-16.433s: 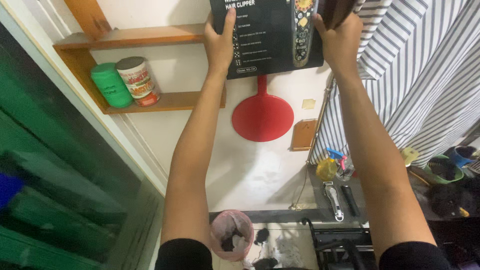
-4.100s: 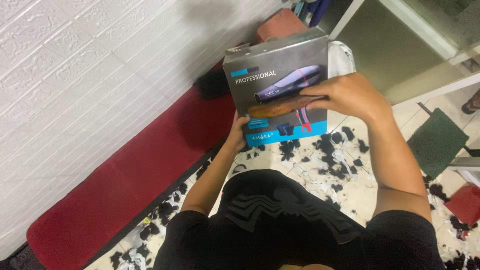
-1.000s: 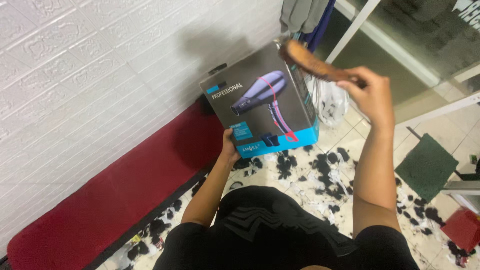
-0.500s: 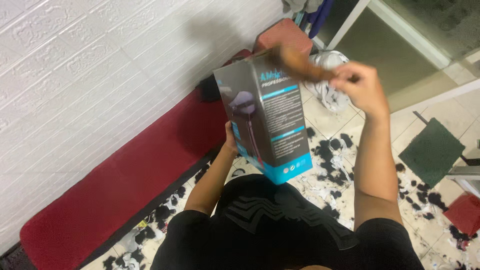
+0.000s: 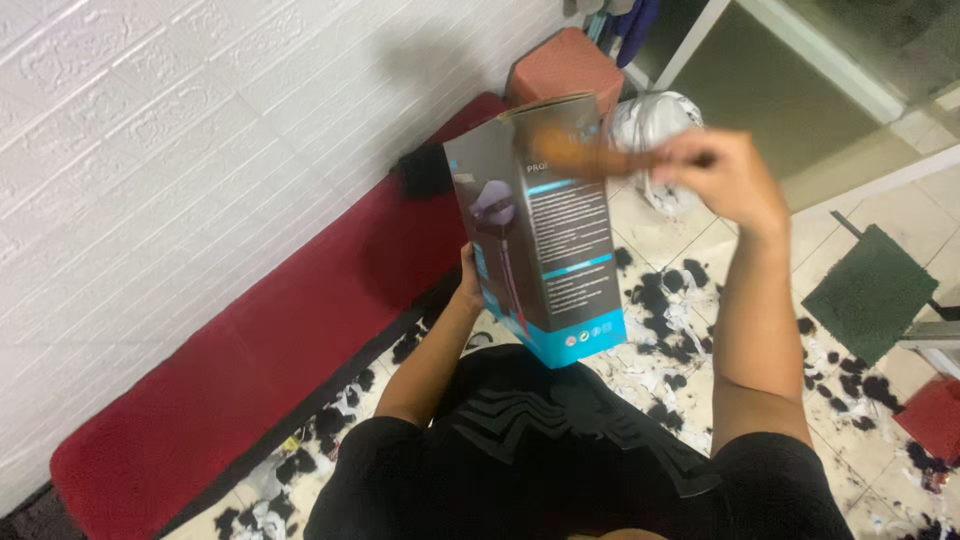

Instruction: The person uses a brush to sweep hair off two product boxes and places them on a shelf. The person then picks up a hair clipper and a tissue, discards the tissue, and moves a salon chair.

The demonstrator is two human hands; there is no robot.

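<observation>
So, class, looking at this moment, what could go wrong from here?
1. The left hand grips the box only at its lower back edge, so brushing might tip it.
2. The brush is blurred by motion; it could slip from the right hand.

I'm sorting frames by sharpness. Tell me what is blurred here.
Head view: the right hand and its brown wooden brush are smeared by motion blur; the dark cardboard hair-dryer box in the left hand is sharper.

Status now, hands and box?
Left hand grips box from behind. Right hand holds blurred wooden brush at box top. Nothing between them.
</observation>
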